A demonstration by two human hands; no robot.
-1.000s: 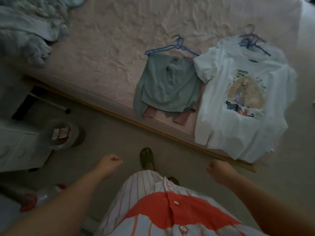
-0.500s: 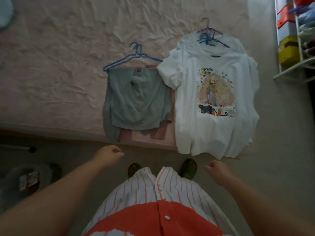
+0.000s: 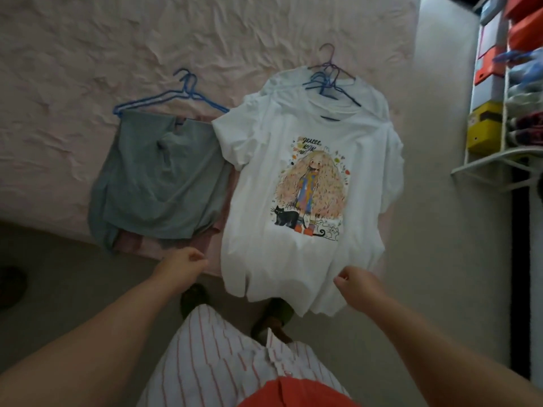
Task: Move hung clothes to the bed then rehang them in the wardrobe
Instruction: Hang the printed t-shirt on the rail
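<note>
Bed (image 3: 88, 54): white printed T-shirt (image 3: 293, 171) and grey top (image 3: 158, 177) on hangers; my left hand (image 3: 183, 264) and right hand (image 3: 357, 284), curled and empty, have closed in on them, rehanging evidently next.

Bare wrinkled bed (image 3: 73, 69) lies open to my left and far beyond the clothes. The white T-shirt (image 3: 264, 177) hangs over the near edge just before my right hand (image 3: 357, 284); a shelf rack (image 3: 499, 160) crowds the right.

Matt cloth T-shirt (image 3: 296, 177); crumpled bedsheet (image 3: 117, 48)
</note>
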